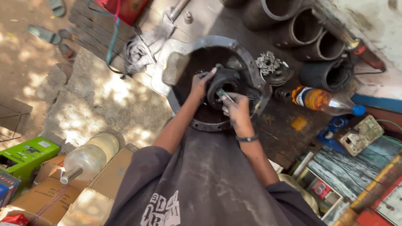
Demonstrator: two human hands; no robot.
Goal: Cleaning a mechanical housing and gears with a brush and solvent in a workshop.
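A round metal housing with a bolted flange ring (pixel 248 58) lies on the greasy workbench. A dark, oily hub part (pixel 225 83) sits in its middle. My left hand (pixel 202 83) grips the hub's upper left side, fingers curled over its edge. My right hand (pixel 237 109), with a dark band on the wrist, holds a small grey metal tool (pixel 225 95) whose tip points into the hub's central opening. Both forearms reach out from my dark grey shirt at the bottom of the view.
A toothed gear piece (pixel 268 64) lies right of the housing, with a bottle of orange liquid (pixel 320 100) and dark metal sleeves (pixel 298 30) beyond. A grey rag (pixel 138 51) lies to the left. A clear bottle (pixel 90 157), cardboard boxes (pixel 46 196) and a green box (pixel 27 157) fill the lower left.
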